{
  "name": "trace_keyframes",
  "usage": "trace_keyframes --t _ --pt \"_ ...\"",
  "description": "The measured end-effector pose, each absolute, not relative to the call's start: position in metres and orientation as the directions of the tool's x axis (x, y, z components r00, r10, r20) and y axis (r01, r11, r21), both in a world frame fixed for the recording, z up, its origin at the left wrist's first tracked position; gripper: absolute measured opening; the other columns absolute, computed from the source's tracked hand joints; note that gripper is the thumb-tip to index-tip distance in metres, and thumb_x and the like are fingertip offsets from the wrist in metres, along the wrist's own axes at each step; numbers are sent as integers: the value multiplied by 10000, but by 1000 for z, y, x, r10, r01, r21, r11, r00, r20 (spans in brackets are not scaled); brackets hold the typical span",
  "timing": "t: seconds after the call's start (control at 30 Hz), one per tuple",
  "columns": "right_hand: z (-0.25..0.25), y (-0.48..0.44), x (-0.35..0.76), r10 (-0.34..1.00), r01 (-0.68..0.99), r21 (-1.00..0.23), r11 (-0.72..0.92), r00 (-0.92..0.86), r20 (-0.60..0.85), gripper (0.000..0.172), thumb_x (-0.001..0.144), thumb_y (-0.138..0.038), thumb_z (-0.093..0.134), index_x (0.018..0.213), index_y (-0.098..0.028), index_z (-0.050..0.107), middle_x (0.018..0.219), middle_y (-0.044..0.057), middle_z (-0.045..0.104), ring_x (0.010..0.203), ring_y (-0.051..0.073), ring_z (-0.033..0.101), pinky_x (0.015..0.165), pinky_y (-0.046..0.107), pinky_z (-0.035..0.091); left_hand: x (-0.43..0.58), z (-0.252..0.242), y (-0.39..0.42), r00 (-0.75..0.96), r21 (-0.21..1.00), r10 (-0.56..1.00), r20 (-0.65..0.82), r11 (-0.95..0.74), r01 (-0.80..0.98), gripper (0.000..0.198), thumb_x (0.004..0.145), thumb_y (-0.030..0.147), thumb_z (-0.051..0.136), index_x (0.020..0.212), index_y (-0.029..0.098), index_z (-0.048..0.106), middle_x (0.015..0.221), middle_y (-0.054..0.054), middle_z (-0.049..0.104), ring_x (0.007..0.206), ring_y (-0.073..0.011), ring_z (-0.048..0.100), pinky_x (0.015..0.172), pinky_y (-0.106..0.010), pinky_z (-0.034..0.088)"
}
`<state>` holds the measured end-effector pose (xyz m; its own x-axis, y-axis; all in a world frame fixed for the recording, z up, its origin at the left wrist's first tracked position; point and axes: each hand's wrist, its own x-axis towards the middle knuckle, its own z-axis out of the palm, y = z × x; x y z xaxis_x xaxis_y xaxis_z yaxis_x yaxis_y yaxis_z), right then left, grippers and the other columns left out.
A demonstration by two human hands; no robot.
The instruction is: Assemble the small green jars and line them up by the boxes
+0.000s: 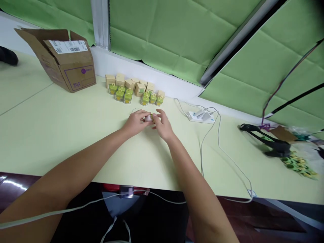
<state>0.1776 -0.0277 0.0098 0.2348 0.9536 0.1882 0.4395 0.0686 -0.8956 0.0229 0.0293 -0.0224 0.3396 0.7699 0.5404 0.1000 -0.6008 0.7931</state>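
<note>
Both my hands meet over the pale yellow-green table [50, 131] around one small object [149, 117], pinkish-white with a bit of yellow-green, too small to name. My left hand [136, 122] curls its fingers round the object's left side. My right hand [163, 126] pinches its right side with fingers bent. Just beyond the hands stand several small green-and-yellow items [124, 94] in a cluster, and behind them a row of small tan cardboard boxes [131, 82].
An open brown shipping carton [68, 64] lies tipped at the back left. A white power strip [201, 116] with grey cables [222, 148] sits to the right. At far right lie a black tool [268, 143] and green patterned material [298, 165]. Green cloth covers the wall.
</note>
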Motion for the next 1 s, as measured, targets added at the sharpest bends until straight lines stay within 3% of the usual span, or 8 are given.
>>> trace_keyframes --t 0.1,0.4,0.6,0.77,1.0 --pt "-19 -6 174 948 332 -935 124 239 211 561 875 -678 596 1204 -230 668 1234 113 650 866 213 668 704 366 600 23 -25 33 363 763 770 525 -614 200 292 836 247 716 1120 232 784 1164 -62 735 1061 -209 696 901 -318 604" --pt "-30 -15 174 971 33 -994 103 212 108 499 823 -554 713 1208 -246 632 1242 64 681 872 181 707 695 327 635 26 -30 29 412 644 715 565 -694 321 310 864 173 645 1146 227 765 1202 -56 709 1104 -215 675 1003 -357 538" --pt "-27 -17 168 962 111 -992 67 257 94 446 887 -495 616 1246 -230 602 1198 84 694 940 215 709 775 383 633 28 -24 22 392 650 715 578 -695 309 237 894 185 603 1067 200 764 1126 -56 704 1017 -195 676 910 -332 548" --pt "-24 -20 165 921 365 -924 115 311 237 353 942 -415 513 1190 -196 637 1184 112 719 1101 249 661 1031 460 526 30 -16 16 412 564 677 610 -736 374 185 887 190 589 987 178 745 1030 -63 688 913 -188 665 834 -326 543" --pt "-22 -22 157 905 397 -909 131 326 273 337 942 -438 496 1135 -206 648 1131 103 736 1056 249 665 993 426 516 31 -16 18 385 484 641 664 -761 432 133 829 168 601 917 176 702 982 -72 678 844 -184 652 754 -315 531"
